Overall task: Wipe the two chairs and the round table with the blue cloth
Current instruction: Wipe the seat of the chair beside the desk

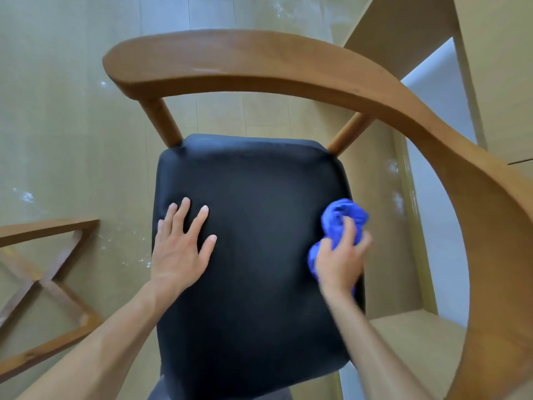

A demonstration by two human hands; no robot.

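Observation:
A wooden chair with a curved brown back rail and a black padded seat fills the view from above. My left hand lies flat and open on the seat's left side, fingers spread. My right hand is closed around the bunched blue cloth and presses it against the seat's right edge. The cloth sticks out above and to the left of the fingers. The second chair and the round table's top are out of view.
A crossed wooden frame stands at the lower left on the pale tiled floor. Light wooden panels and a beige ledge stand close on the chair's right.

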